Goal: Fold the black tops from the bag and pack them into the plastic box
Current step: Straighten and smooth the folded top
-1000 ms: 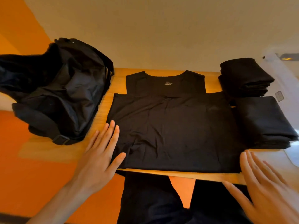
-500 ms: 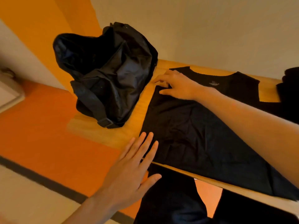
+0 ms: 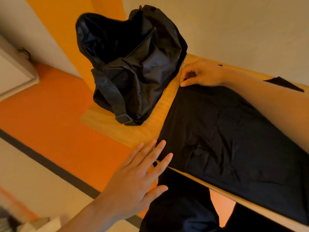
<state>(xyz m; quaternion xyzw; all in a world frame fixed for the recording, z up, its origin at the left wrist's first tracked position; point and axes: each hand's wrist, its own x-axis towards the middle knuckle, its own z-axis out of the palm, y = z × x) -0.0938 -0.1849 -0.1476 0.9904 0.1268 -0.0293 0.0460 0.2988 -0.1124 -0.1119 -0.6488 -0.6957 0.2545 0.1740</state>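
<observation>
A black top (image 3: pixel 225 139) lies flat on the wooden table (image 3: pixel 147 129), filling its right part. My right hand (image 3: pixel 199 75) reaches across it and pinches the top's far left corner between thumb and fingers. My left hand (image 3: pixel 138 178) is flat with fingers spread at the near left corner of the top, its fingertips touching the fabric edge at the table's front edge. The black bag (image 3: pixel 132 64) stands open on the far left of the table, just left of the top. The plastic box is out of view.
The table's left end sits just beyond the bag, over an orange floor (image 3: pixel 55 118). A cream wall (image 3: pixel 234 27) runs behind the table. My dark-clothed legs (image 3: pixel 180 206) are below the front edge. A pale cabinet (image 3: pixel 13 74) stands at far left.
The view has swung left and closer. My right hand has moved from the top's shoulder to its far left corner and closed on it. My left hand stays flat at the near corner.
</observation>
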